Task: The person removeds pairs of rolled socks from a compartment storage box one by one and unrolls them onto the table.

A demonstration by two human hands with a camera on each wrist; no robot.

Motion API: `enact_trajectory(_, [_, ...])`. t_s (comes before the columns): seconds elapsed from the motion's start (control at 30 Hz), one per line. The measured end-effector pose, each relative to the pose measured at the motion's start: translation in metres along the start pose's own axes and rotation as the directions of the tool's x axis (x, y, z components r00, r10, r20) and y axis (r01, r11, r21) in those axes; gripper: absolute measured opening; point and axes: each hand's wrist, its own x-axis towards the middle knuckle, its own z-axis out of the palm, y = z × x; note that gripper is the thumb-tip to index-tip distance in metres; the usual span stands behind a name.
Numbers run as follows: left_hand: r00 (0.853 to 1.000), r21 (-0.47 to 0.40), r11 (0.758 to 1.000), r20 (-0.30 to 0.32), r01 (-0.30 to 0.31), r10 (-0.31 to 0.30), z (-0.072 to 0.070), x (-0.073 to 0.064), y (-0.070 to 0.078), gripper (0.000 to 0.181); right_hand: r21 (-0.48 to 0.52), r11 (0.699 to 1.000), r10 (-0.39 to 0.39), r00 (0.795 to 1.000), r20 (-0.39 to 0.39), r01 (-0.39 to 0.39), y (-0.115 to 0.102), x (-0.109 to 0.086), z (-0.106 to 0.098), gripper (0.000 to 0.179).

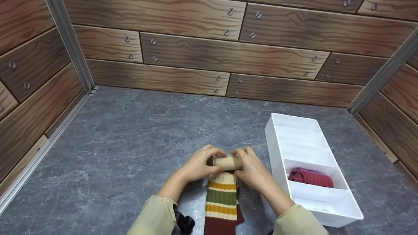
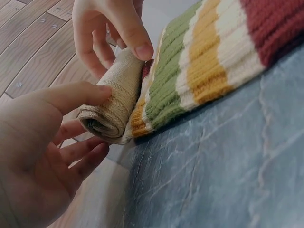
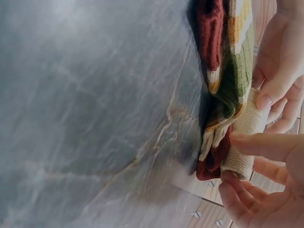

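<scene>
A pair of ribbed knit socks (image 1: pixel 221 197), striped cream, mustard, green and dark red, lies lengthwise on the grey surface, partly rolled up from the far end. The cream roll (image 1: pixel 227 163) stands at the far end of the flat part. My left hand (image 1: pixel 200 164) grips its left end, thumb on the near side and fingers behind. At the right end my right hand (image 1: pixel 254 169) holds it the same way. Coiled layers show at the roll's end (image 2: pixel 102 124) in the left wrist view. A dark red part (image 3: pixel 210 35) hangs out beside the stripes in the right wrist view.
To the right stands a white divided box (image 1: pixel 276 156) with several compartments. A rolled dark red ribbed textile (image 1: pixel 310 177) lies in one of them. Wood-patterned walls (image 1: pixel 183 49) enclose the grey marbled surface (image 1: pixel 130 147) at the back and both sides.
</scene>
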Motion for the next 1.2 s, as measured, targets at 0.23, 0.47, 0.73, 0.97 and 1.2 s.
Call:
enact_trajectory(0.23, [1.000, -0.005, 1.000, -0.020, -0.022, 0.021, 0.001, 0.002, -0.004, 0.046, -0.023, 0.998, 0.053, 0.999, -0.010, -0.053, -0.001, 0.006, 0.002, 0.041])
enact_trajectory(0.47, [0.999, 0.005, 1.000, -0.042, -0.004, 0.004, 0.000, 0.004, -0.006, 0.039, -0.026, 0.999, 0.027, 0.998, -0.054, -0.029, -0.002, 0.009, 0.001, 0.032])
enact_trajectory(0.73, [0.998, 0.034, 0.999, -0.068, 0.014, -0.012, 0.000, 0.008, -0.006, 0.049, -0.026, 0.998, 0.058, 0.996, -0.062, -0.060, 0.000, 0.016, 0.004, 0.023])
enact_trajectory(0.97, [0.994, 0.034, 0.999, -0.113, 0.014, -0.011, 0.000, 0.013, -0.010, 0.040, 0.008, 0.996, 0.093, 0.995, -0.049, -0.092, 0.002, 0.021, 0.005, 0.027])
enact_trajectory(1.2, [0.988, 0.000, 0.997, -0.136, 0.074, -0.074, -0.001, 0.016, -0.013, 0.026, 0.074, 0.991, 0.113, 0.992, -0.053, -0.109, 0.002, 0.024, 0.007, 0.028])
